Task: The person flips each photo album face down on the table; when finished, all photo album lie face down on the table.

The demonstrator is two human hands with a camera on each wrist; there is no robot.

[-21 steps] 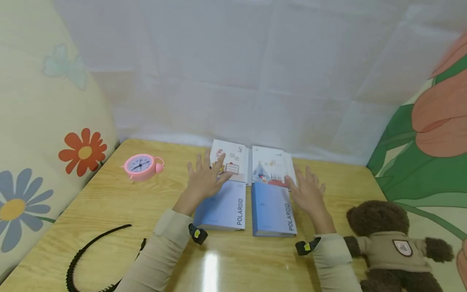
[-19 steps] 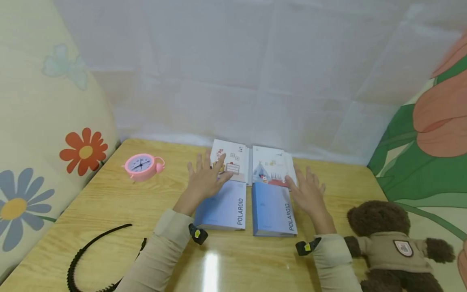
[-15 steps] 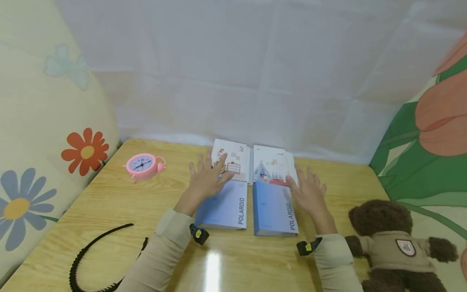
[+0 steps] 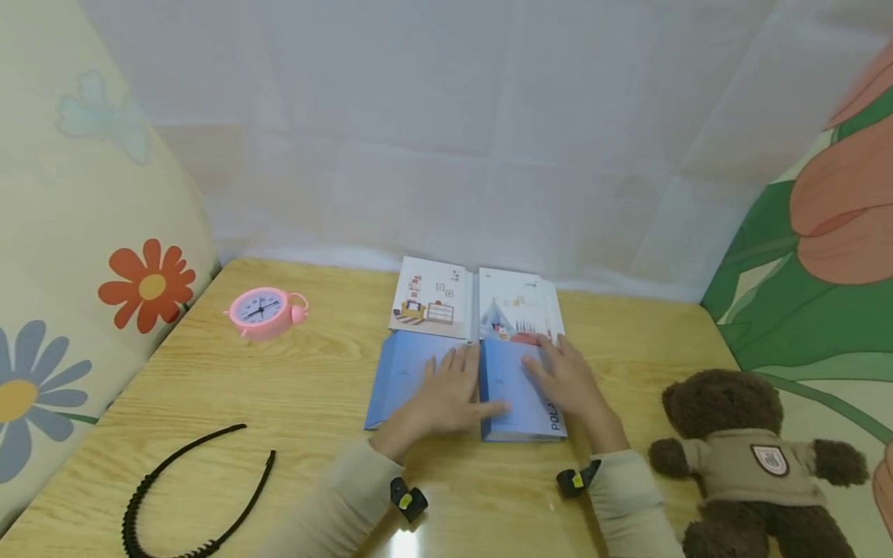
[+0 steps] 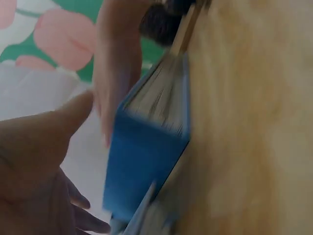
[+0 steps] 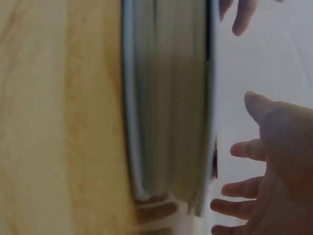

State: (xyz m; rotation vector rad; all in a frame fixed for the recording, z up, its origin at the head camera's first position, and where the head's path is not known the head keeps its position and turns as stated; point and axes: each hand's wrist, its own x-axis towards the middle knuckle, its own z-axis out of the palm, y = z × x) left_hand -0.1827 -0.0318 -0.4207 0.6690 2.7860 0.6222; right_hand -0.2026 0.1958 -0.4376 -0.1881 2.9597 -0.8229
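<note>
Two blue photo albums lettered POLAROID lie side by side, a left one [image 4: 401, 380] and a right one [image 4: 505, 391]. Behind them are two white illustrated albums, one at left [image 4: 425, 291] and one at right [image 4: 512, 298]. My left hand [image 4: 446, 399] is over the left blue album, fingers extended and thumb reaching across to the right one. Over the right blue album's right side is my right hand [image 4: 572, 384], fingers spread. In the right wrist view that hand stands apart from an album's page edges [image 6: 171, 98]. Neither hand grips anything; contact with the covers is unclear.
A pink alarm clock [image 4: 260, 312] sits at the back left of the wooden table [image 4: 314, 387]. A black headband [image 4: 143, 488] lies at front left. On the right is a brown teddy bear [image 4: 753, 473] in a beige shirt. A white cloth [image 4: 446, 155] hangs behind.
My left hand has moved right and toward me, off the left white album and over the left blue one. My right hand has shifted slightly left and nearer, over the right blue album.
</note>
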